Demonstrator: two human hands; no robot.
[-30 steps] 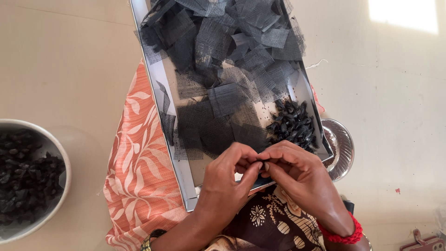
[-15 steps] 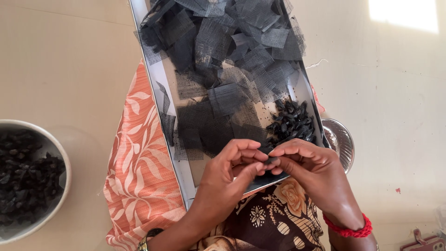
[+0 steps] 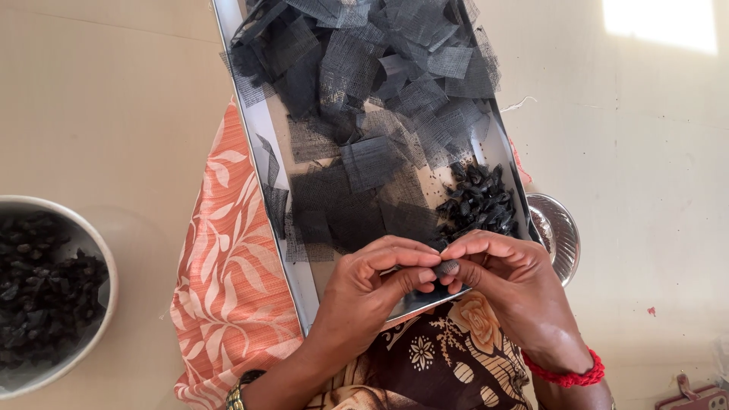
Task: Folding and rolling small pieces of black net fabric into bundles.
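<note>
My left hand (image 3: 372, 285) and my right hand (image 3: 505, 277) meet over the near end of a metal tray (image 3: 262, 137) on my lap. Together their fingertips pinch a small dark wrapped piece (image 3: 446, 266). The tray carries several black mesh squares (image 3: 372, 163), piled thickest at its far end. A heap of small black pieces (image 3: 478, 201) lies at the tray's right side, just beyond my right hand. A red thread band (image 3: 566, 373) circles my right wrist.
A white bowl (image 3: 102, 258) full of black pieces stands on the floor at the left. A small steel dish (image 3: 558, 235) peeks out under the tray's right edge. Orange patterned cloth (image 3: 231, 273) covers my lap beside the tray. A small reddish object (image 3: 695, 398) sits at the bottom right.
Both hands have stayed together at the tray's near end, fingers working the small dark piece; my right hand shifted slightly right and its fingers straightened.
</note>
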